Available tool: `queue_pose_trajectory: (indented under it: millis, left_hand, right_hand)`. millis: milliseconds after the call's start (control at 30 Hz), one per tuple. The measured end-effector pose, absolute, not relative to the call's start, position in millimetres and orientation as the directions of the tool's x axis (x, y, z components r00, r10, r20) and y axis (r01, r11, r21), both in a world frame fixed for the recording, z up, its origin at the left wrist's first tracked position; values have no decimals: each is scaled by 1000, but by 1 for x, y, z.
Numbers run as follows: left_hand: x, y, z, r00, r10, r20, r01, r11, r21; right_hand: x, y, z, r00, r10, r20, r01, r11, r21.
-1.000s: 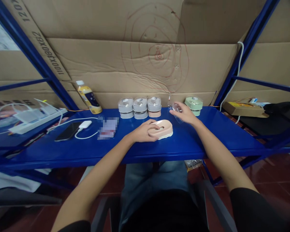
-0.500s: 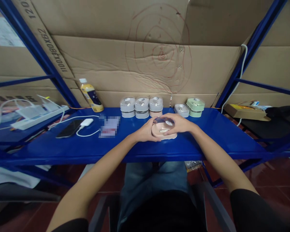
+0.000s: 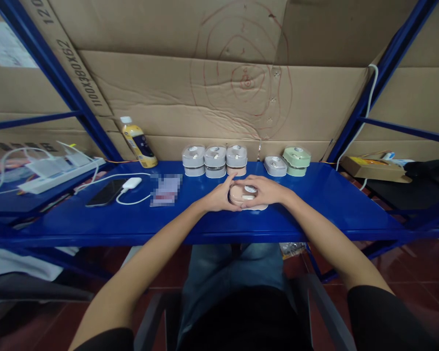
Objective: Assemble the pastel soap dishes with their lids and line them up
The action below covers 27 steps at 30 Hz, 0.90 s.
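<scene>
Between my two hands is a small pale pink box (image 3: 237,196) with a clear top and a round sticker, close to the front of the blue table. My left hand (image 3: 219,197) curves around its left side, thumb and fingers on the edge. From the right, my right hand (image 3: 269,191) grips it with the fingers bent over the top. A pale rim shows below the right hand; much of that side is hidden. Behind stand stacked boxes of the same shape: a grey pair (image 3: 193,161), a darker grey pair (image 3: 215,162) and a pink-based pair (image 3: 236,158).
Farther right are a single grey box (image 3: 275,165) and a green stack (image 3: 296,161). On the left lie a phone (image 3: 106,193), a white charger (image 3: 132,183) with its cable and a blurred-out card (image 3: 166,190). A yellow bottle (image 3: 139,142) leans against the cardboard wall (image 3: 161,87).
My right hand has shifted slightly left over the pink box, covering more of its right side. The clear top and its sticker have moved a little left. My left hand stays around the left side.
</scene>
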<state>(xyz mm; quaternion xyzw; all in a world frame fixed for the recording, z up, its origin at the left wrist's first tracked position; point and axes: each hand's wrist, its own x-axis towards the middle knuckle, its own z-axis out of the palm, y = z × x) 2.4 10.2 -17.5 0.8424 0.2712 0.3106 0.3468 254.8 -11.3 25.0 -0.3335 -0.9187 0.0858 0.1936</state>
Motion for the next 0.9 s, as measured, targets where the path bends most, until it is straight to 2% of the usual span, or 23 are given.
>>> queue_pose_trajectory:
  millis: [167,267,400,567,633,700,833,900]
  left_hand:
    - [2,10,-15,680,663,312,254,-613,748]
    - [-3,14,-10,686,646,335,279,-658,699]
    - [-13,21,-8,683,646,340,363,-705,610]
    - [-15,28,-14,608,683,405,322,-679,660]
    - [-13,29,-13,522,704,482,312,-684,660]
    - [-11,29,-12,444,714,540,346,-693,632]
    - [-9,25,-8,423,734,531,436,-679,591]
    - [-8,23,-7,433,744,510,464,-668,582]
  right_hand:
    - [253,-15,26,-671,694,259,648,720,-249]
    - [258,-15,28,-661,710,244,644,703,-301]
    - [267,-10,30,-709,667,230,582,737,-344]
    - [282,-7,40,-623,709,330,637,705,-312]
    - [295,-7,51,-531,735,422,659,671,-340]
    - [311,-6,63,-366,779,510,721,584,-374]
    - [327,10,78,78,792,605,897,209,-390]
    - [324,25,78,205,761,616,938,28,-346]
